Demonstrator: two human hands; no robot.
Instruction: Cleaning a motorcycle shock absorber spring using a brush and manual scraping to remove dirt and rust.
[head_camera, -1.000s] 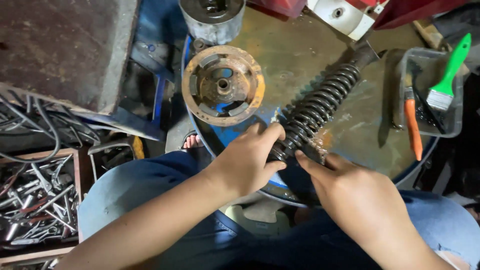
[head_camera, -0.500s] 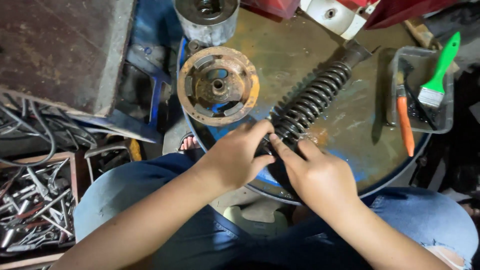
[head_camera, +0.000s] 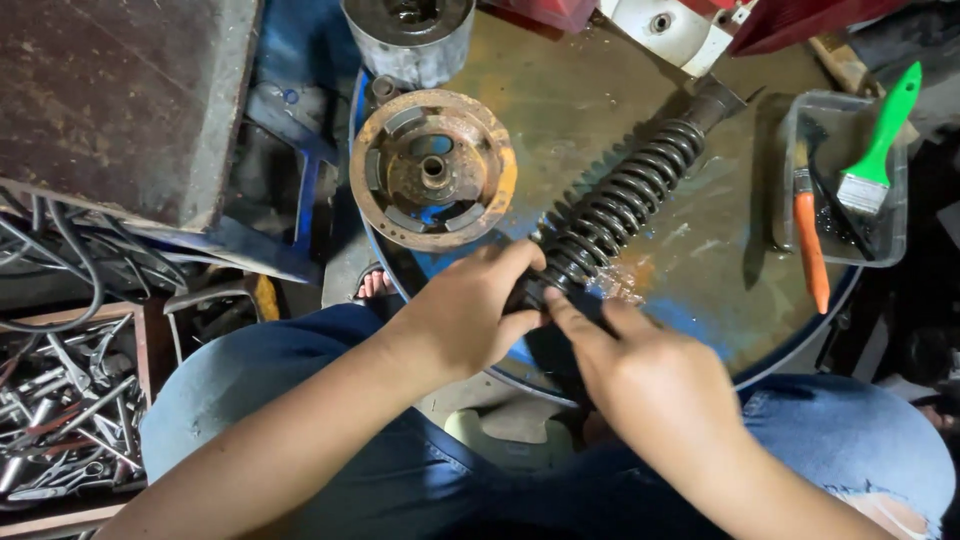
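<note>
The fingers (head_camera: 520, 262) of the left hand (head_camera: 465, 315) were curled shut around the near end of a black coil-spring shock absorber (head_camera: 615, 210), while the right hand (head_camera: 650, 375) laid its fingers on the same end from the other side, pinching it loosely; how firmly they closed I could not tell. The shock absorber lay slantwise on the round, rusty, blue-rimmed metal drum-top surface (head_camera: 700, 270), its far end pointing toward one o'clock. At ten o'clock from the hands sat a rusted round brake hub (head_camera: 433, 168). At three o'clock stood a clear plastic tray (head_camera: 895, 245) holding a green-handled paintbrush (head_camera: 878, 150) and an orange-handled tool (head_camera: 810, 250). A wooden box of loose steel tools (head_camera: 65, 410) sat at nine o'clock.
</note>
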